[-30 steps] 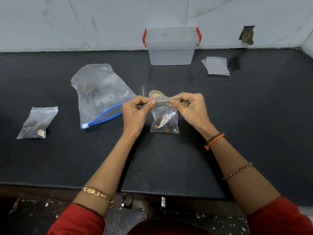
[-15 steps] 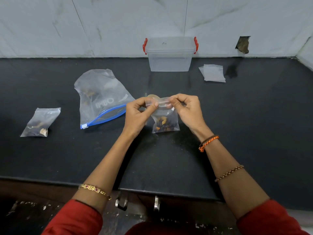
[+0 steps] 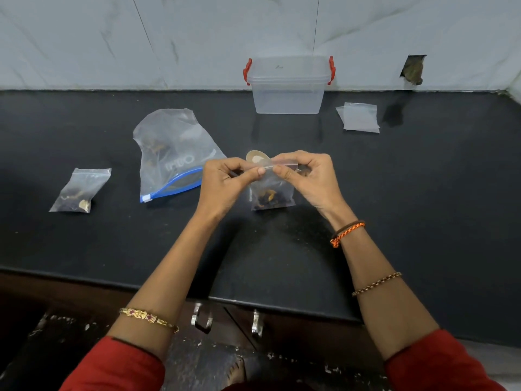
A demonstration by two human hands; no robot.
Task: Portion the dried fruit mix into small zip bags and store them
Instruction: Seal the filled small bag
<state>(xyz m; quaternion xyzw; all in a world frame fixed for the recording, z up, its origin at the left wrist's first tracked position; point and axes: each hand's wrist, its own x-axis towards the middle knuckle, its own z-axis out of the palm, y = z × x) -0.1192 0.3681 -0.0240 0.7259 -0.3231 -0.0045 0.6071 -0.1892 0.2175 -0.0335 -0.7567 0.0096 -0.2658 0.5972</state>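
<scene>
- Nearest, the red sleeves (image 3: 121,368) are cut off by the bottom edge, and the floor under the counter's (image 3: 423,221) front edge is dark and hard to make out.
- Both forearms reach forward over the counter and meet near its middle, wrists bent slightly inward.
- The left hand (image 3: 222,184) pinches the top strip of a small zip bag (image 3: 272,193) between thumb and forefinger; its other fingers are curled behind.
- The right hand (image 3: 308,179) pinches the same strip just beside it, thumb tips nearly meeting.
- The small zip bag hangs from the strip with its bottom on or just above the counter; dark and orange dried fruit sits in its lower part.
- A spoon (image 3: 258,158) shows only its bowl behind the hands; the rest is hidden.
- To the left lies a large zip bag (image 3: 172,153) with a blue zip, its contents blurred through the plastic.
- Further left lies a filled small bag (image 3: 79,191).
- At the back stand a clear lidded storage box (image 3: 287,88) with red clips and, to its right, a stack of empty bags (image 3: 359,117).
</scene>
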